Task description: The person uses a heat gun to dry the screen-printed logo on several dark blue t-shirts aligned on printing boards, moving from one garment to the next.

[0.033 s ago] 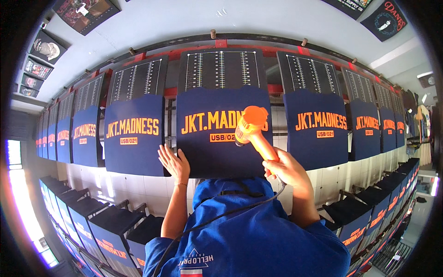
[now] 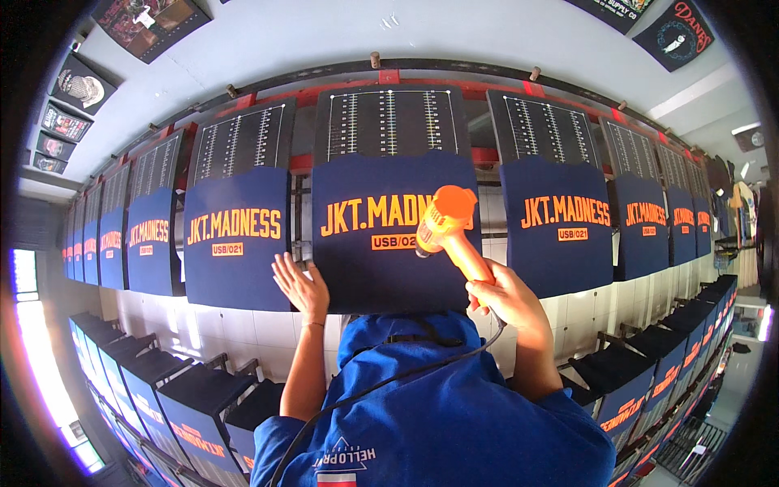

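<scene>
My right hand (image 2: 513, 297) is wrapped round the handle of an orange heat gun (image 2: 454, 213). The gun's dark nozzle points down and left over the navy shirt (image 2: 381, 280) in the middle, covering part of its orange lettering. That shirt lies flat on a black printing board (image 2: 357, 122) with white ruler marks. My left hand (image 2: 302, 287) is open, its fingers spread, close to the lower corner of the navy shirt on the left (image 2: 235, 272). Nothing is in that hand. Whether it touches the cloth I cannot tell.
Boards with matching navy shirts, including the right one (image 2: 556, 264), form a long row on a red and black rack (image 2: 389, 77). Behind me runs another row of shirts (image 2: 191, 410). The gun's black cable (image 2: 389, 377) trails across my blue top.
My left hand has shifted slightly left. My right hand and the heat gun have moved a little to the right; the grip is the same.
</scene>
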### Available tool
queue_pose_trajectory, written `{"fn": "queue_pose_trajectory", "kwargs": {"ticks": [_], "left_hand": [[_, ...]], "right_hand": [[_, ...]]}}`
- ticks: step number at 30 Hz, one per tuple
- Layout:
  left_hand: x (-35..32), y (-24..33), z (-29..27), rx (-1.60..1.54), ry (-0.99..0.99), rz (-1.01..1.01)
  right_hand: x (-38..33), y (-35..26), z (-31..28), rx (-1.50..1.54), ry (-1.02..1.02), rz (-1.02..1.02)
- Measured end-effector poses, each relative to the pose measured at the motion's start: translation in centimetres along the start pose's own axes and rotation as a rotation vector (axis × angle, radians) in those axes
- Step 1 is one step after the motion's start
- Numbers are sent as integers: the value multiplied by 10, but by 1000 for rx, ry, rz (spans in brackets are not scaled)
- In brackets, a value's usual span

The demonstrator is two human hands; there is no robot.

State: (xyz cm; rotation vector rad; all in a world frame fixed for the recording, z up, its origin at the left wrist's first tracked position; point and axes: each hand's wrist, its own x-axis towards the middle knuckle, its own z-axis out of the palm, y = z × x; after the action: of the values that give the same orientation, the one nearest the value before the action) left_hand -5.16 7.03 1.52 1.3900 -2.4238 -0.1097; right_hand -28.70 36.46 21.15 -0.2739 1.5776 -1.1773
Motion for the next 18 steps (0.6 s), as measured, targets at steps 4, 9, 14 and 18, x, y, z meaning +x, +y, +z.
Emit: {"fn": "queue_pose_trajectory", "kwargs": {"ticks": [4, 9, 14, 18], "left_hand": [[44, -80, -3, 49, 75, 2], [80, -180, 15, 141, -14, -356], [109, -212, 26, 205, -52, -411], [116, -207, 29, 242, -83, -371]], "right_hand": [[-1, 13, 35, 27, 182, -126], [1, 11, 58, 52, 234, -98], [6, 9, 73, 82, 255, -72], [7, 2, 83, 63, 257, -101]]}}
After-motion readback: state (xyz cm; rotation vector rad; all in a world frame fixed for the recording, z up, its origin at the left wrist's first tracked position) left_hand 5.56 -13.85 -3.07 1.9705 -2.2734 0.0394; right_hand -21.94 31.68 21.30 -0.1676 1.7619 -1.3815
